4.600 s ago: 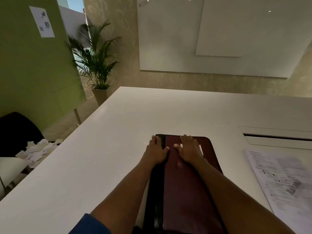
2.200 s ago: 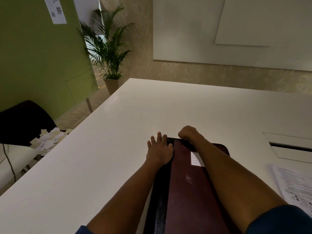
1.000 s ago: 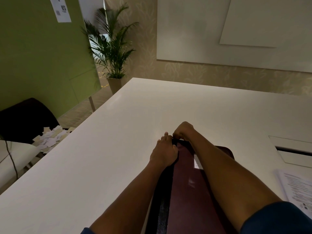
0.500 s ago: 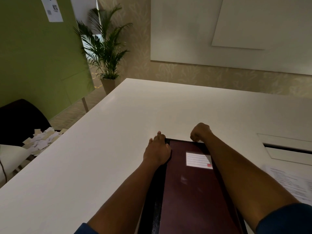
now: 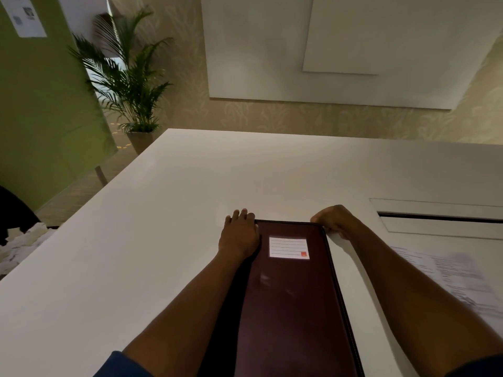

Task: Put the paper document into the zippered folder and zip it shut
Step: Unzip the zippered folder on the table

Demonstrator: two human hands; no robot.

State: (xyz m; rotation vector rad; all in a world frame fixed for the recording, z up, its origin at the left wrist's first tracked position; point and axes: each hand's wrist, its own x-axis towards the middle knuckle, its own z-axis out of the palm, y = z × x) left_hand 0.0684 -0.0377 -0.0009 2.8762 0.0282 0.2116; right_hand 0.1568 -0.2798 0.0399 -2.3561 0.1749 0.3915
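Note:
A dark maroon zippered folder [image 5: 291, 303] with a white label lies lengthwise on the white table [image 5: 168, 213], running from me toward the far side. My left hand [image 5: 239, 235] rests flat on its far left corner, fingers extended over the edge. My right hand [image 5: 333, 220] is curled at the far right corner, fingers pinched at the folder's edge; the zipper pull itself is hidden under them. The printed paper document [image 5: 457, 278] lies on the table to the right of the folder, partly behind my right forearm.
A recessed cable slot [image 5: 441, 217] is set in the table at the right. A potted palm [image 5: 128, 85] stands beyond the table's far left corner by a green wall. Scraps of paper [image 5: 16, 246] are piled off the table's left edge.
My right hand has travelled along the folder's far edge from the left corner to the right corner. My left hand has stayed pressed on the far left corner.

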